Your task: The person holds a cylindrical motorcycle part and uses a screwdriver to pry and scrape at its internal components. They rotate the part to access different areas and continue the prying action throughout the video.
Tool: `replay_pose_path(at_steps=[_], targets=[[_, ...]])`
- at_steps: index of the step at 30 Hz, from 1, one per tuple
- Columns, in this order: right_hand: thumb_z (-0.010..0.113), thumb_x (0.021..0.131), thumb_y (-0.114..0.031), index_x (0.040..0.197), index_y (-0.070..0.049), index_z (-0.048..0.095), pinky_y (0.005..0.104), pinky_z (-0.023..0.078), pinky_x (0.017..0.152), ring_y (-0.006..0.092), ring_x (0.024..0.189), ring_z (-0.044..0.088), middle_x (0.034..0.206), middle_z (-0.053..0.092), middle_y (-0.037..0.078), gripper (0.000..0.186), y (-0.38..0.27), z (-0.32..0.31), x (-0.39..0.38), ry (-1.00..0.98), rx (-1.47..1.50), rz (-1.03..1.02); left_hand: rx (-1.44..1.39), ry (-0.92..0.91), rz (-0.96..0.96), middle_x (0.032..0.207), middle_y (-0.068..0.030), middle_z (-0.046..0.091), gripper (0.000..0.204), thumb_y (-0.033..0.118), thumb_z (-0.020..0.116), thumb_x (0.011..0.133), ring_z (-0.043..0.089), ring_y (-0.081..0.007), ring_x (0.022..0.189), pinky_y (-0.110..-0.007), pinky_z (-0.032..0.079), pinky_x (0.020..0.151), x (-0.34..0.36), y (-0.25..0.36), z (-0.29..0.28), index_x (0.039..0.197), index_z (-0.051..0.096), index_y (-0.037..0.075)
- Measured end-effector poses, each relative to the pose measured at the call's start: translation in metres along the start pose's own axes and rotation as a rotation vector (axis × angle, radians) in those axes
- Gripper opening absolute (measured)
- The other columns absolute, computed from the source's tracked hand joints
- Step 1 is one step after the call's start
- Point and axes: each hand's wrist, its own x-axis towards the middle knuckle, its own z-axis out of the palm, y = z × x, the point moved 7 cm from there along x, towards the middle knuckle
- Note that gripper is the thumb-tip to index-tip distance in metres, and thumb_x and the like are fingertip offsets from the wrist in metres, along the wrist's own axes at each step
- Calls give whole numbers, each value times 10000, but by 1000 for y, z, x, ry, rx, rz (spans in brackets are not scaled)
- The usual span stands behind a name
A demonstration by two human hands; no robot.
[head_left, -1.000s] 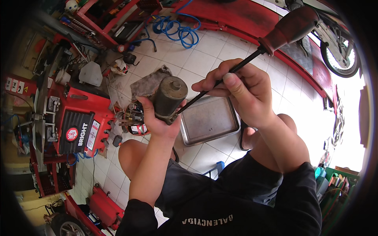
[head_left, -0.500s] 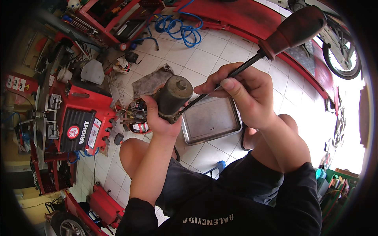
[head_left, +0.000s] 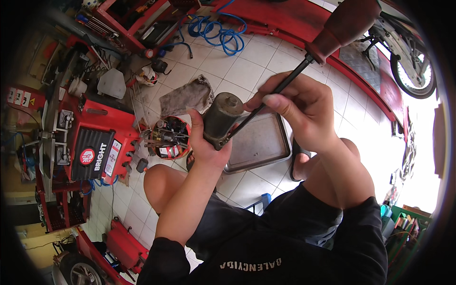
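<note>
My left hand (head_left: 212, 148) is closed around the lower part of a dark metal cylindrical starter motor (head_left: 219, 116), holding it tilted with its nubbed end up. My right hand (head_left: 308, 111) pinches the black shaft of a large screwdriver (head_left: 344, 31) between thumb and fingers. The dark red handle points up and to the right. Down and to the left, the shaft runs to the flange at the motor's lower end, beside my left hand. My fingers partly hide the exact contact of the tip. Below both hands, a shallow metal tray (head_left: 259, 142) lies on the floor.
A dirty grey cloth (head_left: 185, 97) lies on the tiles beyond the motor, near a round red container (head_left: 178, 142) of tools. Left stands a red machine (head_left: 102, 137). A coiled blue hose (head_left: 223, 35) lies at the far side, by a long red platform (head_left: 289, 28). A motorcycle wheel (head_left: 413, 71) is far right.
My left hand and the motor have shifted right, uncovering more of the red container. The screwdriver's handle has moved left and upward, while its lower end stays at the motor's flange.
</note>
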Motion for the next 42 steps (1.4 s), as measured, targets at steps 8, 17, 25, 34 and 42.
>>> replay_pose_path(at_steps=[8,17,25,34,42], targets=[[589,1026,-138,1281,121,566,340,569,863,225,998,720,1063,731,165,364,-12,7,3,148,-84,-245,-85,-75,-73,1001,-78,738,672,644,381,1022,684,-211,863,-377,510,746,-4,-13,14,1130,691,58],[817,873,-159,898,73,673,292,572,706,184,781,733,848,737,123,274,-11,-11,-2,144,-352,-84,-79,-46,-112,1010,-70,742,642,636,400,1020,685,-219,852,-397,505,738,-6,-20,13,1128,695,76],[416,1079,-191,1401,137,461,345,535,898,241,954,724,1094,716,190,461,-18,7,-1,-8,-67,-113,-174,-20,-158,1000,-77,748,635,661,450,986,702,-252,818,-411,510,696,-3,-27,1,1167,681,98],[553,1026,-175,1270,115,566,339,536,821,227,888,698,982,708,165,380,-38,10,2,127,-307,-268,-141,-121,-186,1052,-105,737,629,619,410,1021,663,-245,857,-405,485,741,-7,-35,6,1128,701,72],[614,987,-79,962,99,672,316,571,783,225,784,742,824,734,165,189,-31,-2,-5,77,-287,-128,-154,-112,-221,1073,-97,734,624,623,421,1013,669,-254,905,-404,482,740,-9,-36,9,1129,695,74]])
